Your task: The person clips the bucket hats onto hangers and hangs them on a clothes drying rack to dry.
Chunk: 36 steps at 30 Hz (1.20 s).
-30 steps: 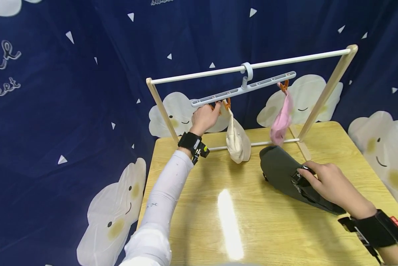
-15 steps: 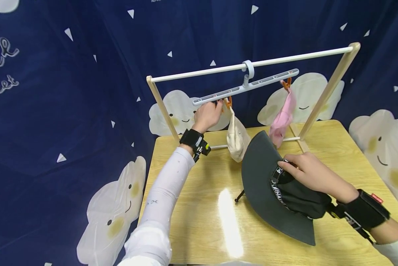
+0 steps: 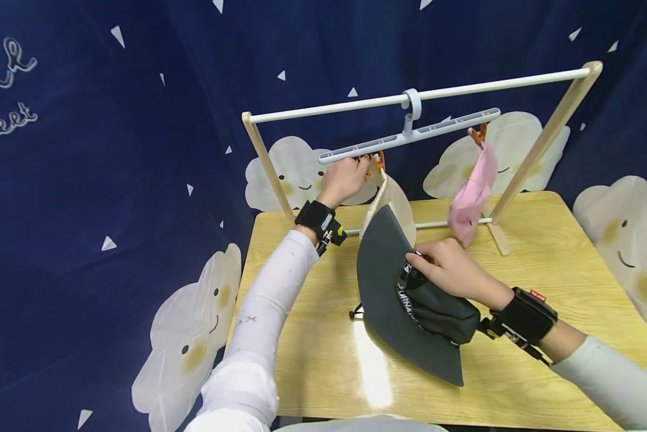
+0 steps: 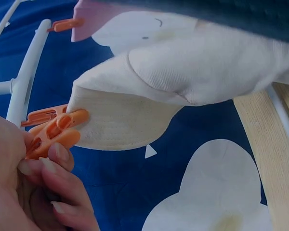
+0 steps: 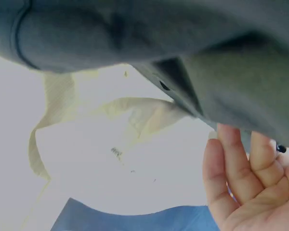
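One floppy grey cloth hat (image 3: 404,300)

The backdrop (image 3: 86,150) reads "sweet"; the hat's band (image 3: 404,297) lettering looks illegible.

Bright overhead light leaves a glare streak on the table (image 3: 374,366); both wrist views are close and soft.

Three hats: grey hat (image 3: 404,294), cream hat (image 4: 183,77), pink hat (image 3: 470,198); two orange clips (image 4: 53,134).
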Each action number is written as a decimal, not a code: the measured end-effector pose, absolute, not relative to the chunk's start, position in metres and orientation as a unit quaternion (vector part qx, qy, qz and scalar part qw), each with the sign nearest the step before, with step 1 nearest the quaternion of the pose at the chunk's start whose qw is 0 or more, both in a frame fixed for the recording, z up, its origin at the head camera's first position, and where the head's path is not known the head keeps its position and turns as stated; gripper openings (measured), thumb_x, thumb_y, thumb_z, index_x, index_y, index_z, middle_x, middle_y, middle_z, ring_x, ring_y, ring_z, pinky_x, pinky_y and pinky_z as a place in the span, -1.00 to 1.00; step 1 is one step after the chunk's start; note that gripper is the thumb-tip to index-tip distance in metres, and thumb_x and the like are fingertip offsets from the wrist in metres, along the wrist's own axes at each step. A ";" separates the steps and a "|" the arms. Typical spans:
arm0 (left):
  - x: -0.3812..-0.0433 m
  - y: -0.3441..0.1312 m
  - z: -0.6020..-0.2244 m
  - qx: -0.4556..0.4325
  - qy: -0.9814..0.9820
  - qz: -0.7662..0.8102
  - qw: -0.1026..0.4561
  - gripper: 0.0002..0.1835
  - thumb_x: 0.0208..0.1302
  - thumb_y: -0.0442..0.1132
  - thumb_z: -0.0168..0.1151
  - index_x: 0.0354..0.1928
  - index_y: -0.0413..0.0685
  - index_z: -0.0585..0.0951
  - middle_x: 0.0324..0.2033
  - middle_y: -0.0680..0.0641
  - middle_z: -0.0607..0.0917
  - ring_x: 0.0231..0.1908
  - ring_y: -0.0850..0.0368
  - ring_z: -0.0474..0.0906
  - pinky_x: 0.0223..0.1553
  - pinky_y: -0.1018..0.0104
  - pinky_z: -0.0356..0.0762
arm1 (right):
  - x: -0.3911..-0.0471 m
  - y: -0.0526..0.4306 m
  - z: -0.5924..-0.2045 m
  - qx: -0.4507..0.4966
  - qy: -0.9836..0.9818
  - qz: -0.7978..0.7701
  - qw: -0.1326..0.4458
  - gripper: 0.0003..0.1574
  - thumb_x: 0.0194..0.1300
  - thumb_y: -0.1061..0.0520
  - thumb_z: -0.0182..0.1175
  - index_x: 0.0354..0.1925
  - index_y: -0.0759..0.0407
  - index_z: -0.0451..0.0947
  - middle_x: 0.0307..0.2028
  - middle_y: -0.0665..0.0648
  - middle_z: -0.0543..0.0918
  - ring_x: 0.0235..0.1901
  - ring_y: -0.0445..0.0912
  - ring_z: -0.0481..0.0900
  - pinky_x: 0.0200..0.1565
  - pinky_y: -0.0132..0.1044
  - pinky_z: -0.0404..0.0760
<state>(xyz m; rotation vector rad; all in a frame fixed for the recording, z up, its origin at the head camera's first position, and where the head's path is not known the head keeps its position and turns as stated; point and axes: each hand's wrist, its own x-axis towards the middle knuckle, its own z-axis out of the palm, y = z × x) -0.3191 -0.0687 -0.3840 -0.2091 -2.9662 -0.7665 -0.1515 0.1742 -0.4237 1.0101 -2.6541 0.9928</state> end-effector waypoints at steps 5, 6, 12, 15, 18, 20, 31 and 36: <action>-0.321 -0.064 -0.381 -0.057 -0.969 -0.241 0.022 -0.34 0.65 0.19 -0.32 -0.46 0.14 0.66 -0.32 -0.01 0.73 -0.23 -0.02 0.70 -0.27 0.02 0.59 | -0.153 0.156 -0.420 0.330 -0.882 0.333 0.040 -0.42 0.51 0.12 0.22 -0.65 -0.08 0.26 -0.68 -0.23 0.15 -0.66 -0.32 0.18 -0.50 -0.35 0.21; -0.321 -0.063 -0.380 -0.054 -0.969 -0.239 0.022 -0.34 0.65 0.19 -0.33 -0.47 0.13 0.65 -0.32 -0.01 0.73 -0.23 -0.03 0.69 -0.27 0.01 0.58 | -0.153 0.152 -0.419 0.330 -0.882 0.334 0.034 -0.42 0.51 0.12 0.21 -0.65 -0.08 0.27 -0.68 -0.23 0.16 -0.65 -0.31 0.19 -0.49 -0.35 0.22; -0.322 -0.060 -0.384 -0.064 -0.969 -0.238 0.022 -0.37 0.66 0.17 -0.33 -0.56 0.10 0.49 -0.39 -0.05 0.66 -0.30 -0.04 0.65 -0.31 0.05 0.54 | -0.154 0.131 -0.419 0.331 -0.879 0.342 0.011 -0.44 0.52 0.08 0.20 -0.66 -0.08 0.31 -0.69 -0.22 0.21 -0.65 -0.30 0.21 -0.48 -0.32 0.23; -0.322 -0.056 -0.386 -0.074 -0.968 -0.240 0.014 -0.38 0.67 0.16 -0.34 -0.56 0.10 0.45 -0.38 -0.06 0.65 -0.29 -0.05 0.65 -0.29 0.04 0.55 | -0.157 0.125 -0.422 0.323 -0.883 0.340 0.003 -0.44 0.50 0.10 0.20 -0.66 -0.08 0.31 -0.70 -0.22 0.20 -0.66 -0.28 0.21 -0.49 -0.31 0.23; -0.321 -0.055 -0.386 -0.068 -0.969 -0.236 0.009 -0.37 0.67 0.17 -0.34 -0.55 0.11 0.49 -0.32 -0.05 0.68 -0.24 -0.05 0.68 -0.26 0.01 0.58 | -0.166 0.116 -0.426 0.314 -0.888 0.336 -0.008 -0.44 0.48 0.12 0.19 -0.69 -0.07 0.30 -0.72 -0.21 0.18 -0.68 -0.26 0.19 -0.49 -0.29 0.24; -0.320 -0.055 -0.385 -0.059 -0.970 -0.234 0.011 -0.37 0.66 0.17 -0.34 -0.53 0.11 0.52 -0.28 -0.06 0.71 -0.21 -0.06 0.70 -0.23 -0.01 0.60 | -0.175 0.108 -0.428 0.309 -0.891 0.333 -0.017 -0.42 0.46 0.13 0.18 -0.72 -0.06 0.28 -0.74 -0.21 0.16 -0.70 -0.24 0.18 -0.49 -0.28 0.24; -0.318 -0.059 -0.379 -0.060 -0.975 -0.214 0.014 -0.37 0.68 0.17 -0.33 -0.54 0.09 0.50 -0.33 -0.08 0.69 -0.24 -0.05 0.68 -0.27 0.04 0.58 | -0.217 0.060 -0.416 0.263 -0.899 0.337 -0.091 -0.37 0.51 0.10 0.08 -0.77 -0.01 0.28 -0.76 -0.10 0.21 -0.72 -0.17 0.21 -0.51 -0.28 0.22; -0.316 -0.061 -0.382 -0.067 -0.974 -0.217 0.017 -0.37 0.69 0.17 -0.33 -0.57 0.09 0.42 -0.38 -0.09 0.64 -0.30 -0.06 0.65 -0.29 0.06 0.55 | -0.229 0.054 -0.424 0.196 -0.872 0.419 -0.162 -0.40 0.51 0.09 0.08 -0.74 0.02 0.38 -0.75 -0.03 0.39 -0.72 -0.14 0.41 -0.55 -0.30 0.34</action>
